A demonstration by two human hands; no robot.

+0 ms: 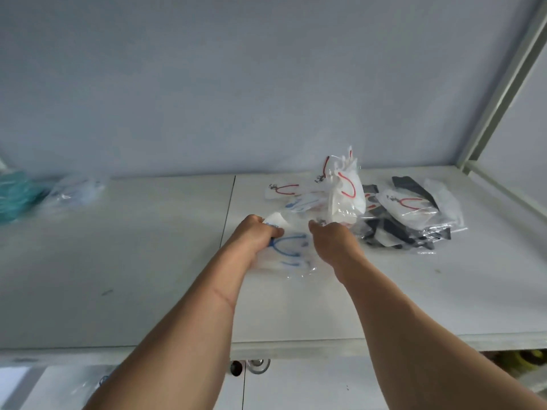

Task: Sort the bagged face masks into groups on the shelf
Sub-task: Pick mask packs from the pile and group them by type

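The left hand (257, 232) pinches the blue-strap bagged mask (288, 253) lying on the shelf (148, 261); the right hand (331, 235) grips the red-strap bags (344, 190). They look light, soft and slippery, so gripping the bag edge seems best.

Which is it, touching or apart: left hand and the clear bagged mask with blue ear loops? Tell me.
Touching. The head view shows the left hand gripping the blue-looped bagged mask.

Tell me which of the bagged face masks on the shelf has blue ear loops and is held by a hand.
The clear-bagged white mask with blue loops, gripped by the left hand. The masks behind it have red loops or are dark.
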